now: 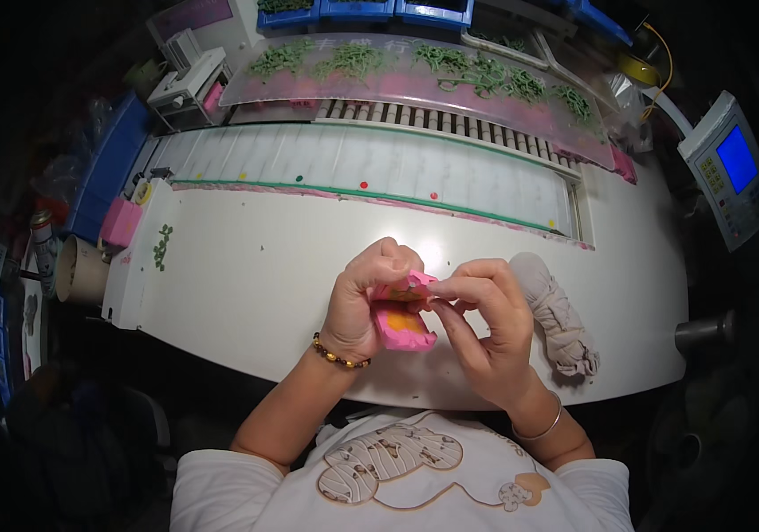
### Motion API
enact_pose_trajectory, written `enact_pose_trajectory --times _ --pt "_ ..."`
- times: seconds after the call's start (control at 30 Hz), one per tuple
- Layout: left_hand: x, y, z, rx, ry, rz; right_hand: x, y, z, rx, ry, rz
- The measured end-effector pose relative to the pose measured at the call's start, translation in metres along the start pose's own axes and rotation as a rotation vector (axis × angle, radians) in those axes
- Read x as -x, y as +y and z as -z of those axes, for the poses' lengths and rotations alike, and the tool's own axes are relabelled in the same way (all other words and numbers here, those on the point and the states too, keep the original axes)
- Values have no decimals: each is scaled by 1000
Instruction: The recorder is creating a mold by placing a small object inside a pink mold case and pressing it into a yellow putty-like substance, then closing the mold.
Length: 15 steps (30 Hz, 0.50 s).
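The seemingly light, rubbery pink block (408, 338) sits inside curled left fingers (385, 251), best held by its sides, with right fingers (487, 294) nearly pinched at its edge, their hold unclear.

The left hand (360, 297) hides part of the pink piece (408, 340).

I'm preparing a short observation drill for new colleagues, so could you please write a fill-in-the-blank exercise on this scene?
1. The opened item in the left hand is mainly ____, with yellow areas inside.
2. A beaded bracelet is on the person's ____ wrist.
3. A cloth bundle lies to the ____ of the right hand.
4. The lit screen at the far right is ____.

Missing words: pink; left; right; blue.
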<state>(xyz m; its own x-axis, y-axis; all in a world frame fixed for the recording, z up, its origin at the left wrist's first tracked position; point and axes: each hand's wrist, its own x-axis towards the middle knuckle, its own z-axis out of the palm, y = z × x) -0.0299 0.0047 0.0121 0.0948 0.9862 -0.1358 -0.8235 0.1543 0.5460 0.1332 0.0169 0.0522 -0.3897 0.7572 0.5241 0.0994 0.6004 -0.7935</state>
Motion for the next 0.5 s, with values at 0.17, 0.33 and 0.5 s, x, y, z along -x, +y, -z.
enact_pose_trajectory --times 0.17,0.33,0.5 --pt "3 -4 -1 -142 3 -100 1 2 -1 448 -88 226" --pt "6 -4 -6 -222 24 -149 2 5 -4 531 -80 294" --pt "7 -6 0 -279 34 -168 2 12 -2 411 -100 243"
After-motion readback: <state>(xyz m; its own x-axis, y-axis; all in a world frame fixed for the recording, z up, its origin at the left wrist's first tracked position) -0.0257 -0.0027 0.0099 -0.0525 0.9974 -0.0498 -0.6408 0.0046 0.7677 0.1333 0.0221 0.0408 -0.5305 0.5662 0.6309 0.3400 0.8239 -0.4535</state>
